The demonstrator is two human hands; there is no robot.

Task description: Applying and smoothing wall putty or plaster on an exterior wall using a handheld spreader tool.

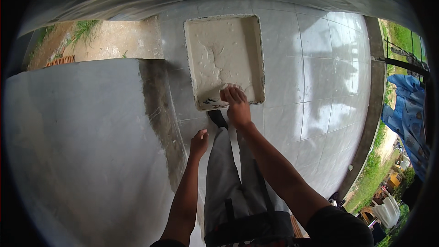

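Note:
A large rectangular tray [262,68] with a chipped, smeared rim lies on the tiled floor ahead of me. Thick cream-coloured paste [219,45] fills it, its surface ridged and lumpy. My right hand [235,100] reaches over the tray's near edge, fingers closed around a paste-coated lump [232,86]. What lies under that coating I cannot make out. Off to the left, below the tray and apart from it, hangs my left hand [199,142]. Its fingers are loosely curled, with nothing visible in them.
Grey glossy tiles [283,87] surround the tray. A smooth grey plastered wall [87,132] with a rough bare strip [157,110] stands at left. My dark-shod foot [217,119] is just below the tray. Blue cloth [407,114] hangs at far right, beside grass.

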